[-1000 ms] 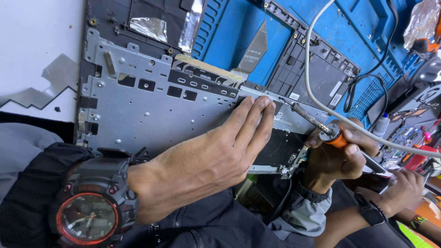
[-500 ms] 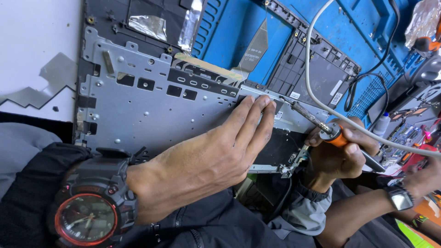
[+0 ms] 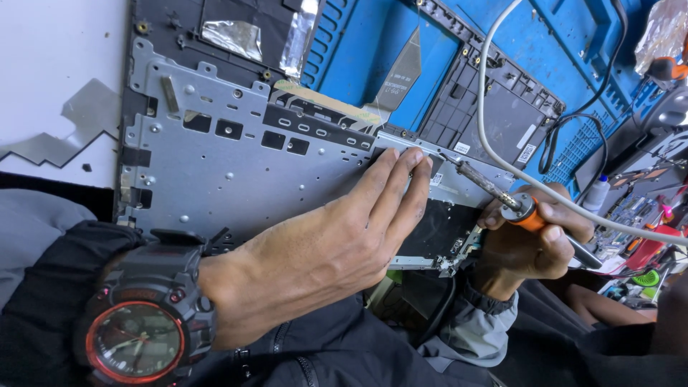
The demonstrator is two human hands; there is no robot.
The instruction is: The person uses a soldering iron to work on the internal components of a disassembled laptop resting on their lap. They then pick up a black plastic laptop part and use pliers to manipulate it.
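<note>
Left hand [image 3: 337,244] flat, fingers together, pressing on grey metal plate [image 3: 236,168] of opened laptop case, right hand [image 3: 530,244] gripping orange-collared soldering iron [image 3: 502,197], tip at plate's right edge, blue mat [image 3: 373,57] beneath

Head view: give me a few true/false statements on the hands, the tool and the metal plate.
1. The left hand lies flat on the grey metal plate. True.
2. The right hand holds a soldering iron with an orange collar. True.
3. The iron's tip points away from the plate. False: it points at the plate's edge, beside the left fingertips.
4. The watch on the left wrist has a blue ring. False: it is red.
5. The mat under the parts is blue. True.
</note>
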